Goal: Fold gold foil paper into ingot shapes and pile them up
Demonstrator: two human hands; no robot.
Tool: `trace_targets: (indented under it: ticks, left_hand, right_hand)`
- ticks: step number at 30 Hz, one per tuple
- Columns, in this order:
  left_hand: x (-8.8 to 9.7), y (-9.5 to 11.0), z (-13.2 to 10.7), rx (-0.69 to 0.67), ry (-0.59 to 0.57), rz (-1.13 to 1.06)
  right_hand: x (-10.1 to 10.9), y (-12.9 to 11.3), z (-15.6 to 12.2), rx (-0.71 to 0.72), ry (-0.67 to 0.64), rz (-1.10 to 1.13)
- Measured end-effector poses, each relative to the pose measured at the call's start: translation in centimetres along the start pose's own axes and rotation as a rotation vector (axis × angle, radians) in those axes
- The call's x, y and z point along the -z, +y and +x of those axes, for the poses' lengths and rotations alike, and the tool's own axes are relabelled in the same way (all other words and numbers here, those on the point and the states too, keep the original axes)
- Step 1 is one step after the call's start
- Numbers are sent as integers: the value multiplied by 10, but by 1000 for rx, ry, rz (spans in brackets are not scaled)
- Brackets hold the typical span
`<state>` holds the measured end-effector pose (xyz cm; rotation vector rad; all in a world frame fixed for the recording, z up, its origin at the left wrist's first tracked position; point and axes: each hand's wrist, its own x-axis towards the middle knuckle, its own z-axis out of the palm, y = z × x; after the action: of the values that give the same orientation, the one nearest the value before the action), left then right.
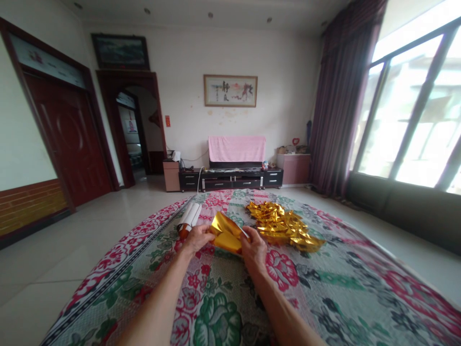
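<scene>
Between my two hands is a sheet of shiny gold foil paper, partly bent, with a pale edge showing at its right side. My left hand pinches its left edge between thumb and fingers. At the right edge, my right hand grips the sheet, thumb on top. Just beyond my left hand lies a roll of white-backed paper with an orange-brown end. A heap of folded gold foil pieces spreads out to the right of my right hand.
A flowered cloth in red, green and grey covers the rounded surface under my hands. Beyond it stand a low black cabinet and a pink cloth draped over something. A curtain and windows are on the right.
</scene>
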<state>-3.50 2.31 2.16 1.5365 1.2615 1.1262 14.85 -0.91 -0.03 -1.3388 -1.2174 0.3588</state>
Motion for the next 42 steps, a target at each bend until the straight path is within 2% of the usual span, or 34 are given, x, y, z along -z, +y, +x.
trace_targets:
  ticks: [3, 7, 11, 17, 20, 23, 29, 33, 35, 39, 42]
  left_hand:
    - [3, -5, 3, 42, 6, 91]
    - [6, -8, 5, 79, 6, 87]
    - [7, -5, 2, 127, -42, 29]
    - [6, 6, -6, 210, -81, -35]
    - [8, 8, -6, 182, -90, -18]
    - [9, 8, -5, 164, -43, 23]
    - [6, 14, 0, 63, 1, -75]
    - [5, 18, 3, -21, 42, -76]
    - [5, 19, 2, -38, 22, -82]
    - [4, 17, -3, 16, -84, -146]
    - [2, 12, -4, -31, -92, -205]
  right_hand:
    - [3, -3, -1, 9, -21, -59]
    - [3, -2, -1, -19, -14, -72]
    - [-1, 2, 0, -37, 17, 76]
    - [-9, 4, 2, -214, -56, 441]
    - [-9, 3, 3, -204, -31, 464]
    - [-6, 0, 2, -210, -34, 437]
    - [3, -9, -1, -71, -27, 265]
    - [3, -10, -3, 6, -34, 266]
    - [2, -9, -3, 21, -43, 295]
    - [1, -8, -1, 56, -30, 328]
    - [4, -8, 1, 75, -30, 332]
